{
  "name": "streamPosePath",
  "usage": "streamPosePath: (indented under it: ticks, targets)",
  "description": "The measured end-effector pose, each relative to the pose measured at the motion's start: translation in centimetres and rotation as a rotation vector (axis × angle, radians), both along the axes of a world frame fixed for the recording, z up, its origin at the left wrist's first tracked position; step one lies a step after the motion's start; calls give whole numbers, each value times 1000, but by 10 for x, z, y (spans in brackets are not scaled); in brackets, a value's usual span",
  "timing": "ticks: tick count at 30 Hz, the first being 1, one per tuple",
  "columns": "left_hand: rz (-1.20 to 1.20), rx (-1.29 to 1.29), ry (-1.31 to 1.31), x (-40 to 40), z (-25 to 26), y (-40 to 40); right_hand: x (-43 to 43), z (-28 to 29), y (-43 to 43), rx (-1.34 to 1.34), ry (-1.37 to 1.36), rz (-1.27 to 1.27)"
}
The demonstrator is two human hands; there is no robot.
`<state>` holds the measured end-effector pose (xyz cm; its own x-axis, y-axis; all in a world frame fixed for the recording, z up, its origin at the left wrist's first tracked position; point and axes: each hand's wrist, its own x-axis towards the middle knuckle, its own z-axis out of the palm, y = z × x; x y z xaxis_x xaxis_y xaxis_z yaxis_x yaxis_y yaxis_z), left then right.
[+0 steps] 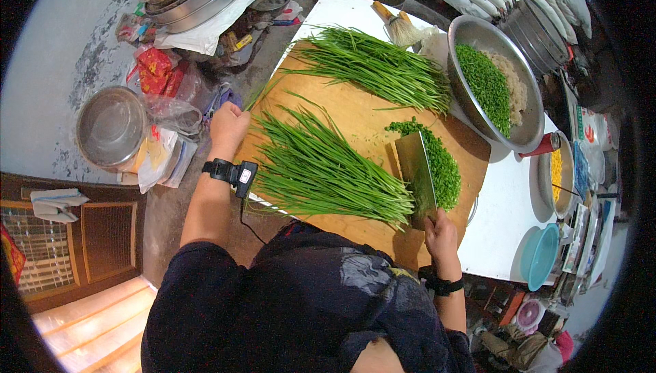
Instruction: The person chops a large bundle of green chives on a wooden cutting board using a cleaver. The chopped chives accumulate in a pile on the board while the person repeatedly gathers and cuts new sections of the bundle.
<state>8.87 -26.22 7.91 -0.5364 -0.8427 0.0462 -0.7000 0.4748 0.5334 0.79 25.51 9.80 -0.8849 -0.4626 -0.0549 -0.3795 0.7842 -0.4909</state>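
My right hand (442, 237) grips a broad metal cleaver (417, 178). Its blade stands between the cut ends of a long bundle of garlic chives (328, 168) and a heap of finely chopped chives (443, 168). At the left end of the wooden cutting board (359, 122), my left hand (230, 124) is closed on a few chive leaves (264, 94), just off the bundle's leafy tips. A second bundle of chives (374, 68) lies whole along the board's far side. Chopped bits are scattered by the blade.
Beyond the heap, a large steel bowl (453, 65) holds chopped chives and a pale mass. A brush (402, 29) rests behind the board. On the white table (499, 209) stand a bowl of yellow food (564, 168), a red can (542, 145) and a teal basin (540, 257).
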Motion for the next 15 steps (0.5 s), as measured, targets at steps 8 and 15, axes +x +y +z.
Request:
streamPosePath:
  ticks: [8, 15]
  targets:
    - [-112, 36, 38, 8, -4, 22, -1, 0, 0, 31, 12, 13]
    - [-134, -177, 238, 5, 19, 20, 1, 1, -1, 12, 9, 17]
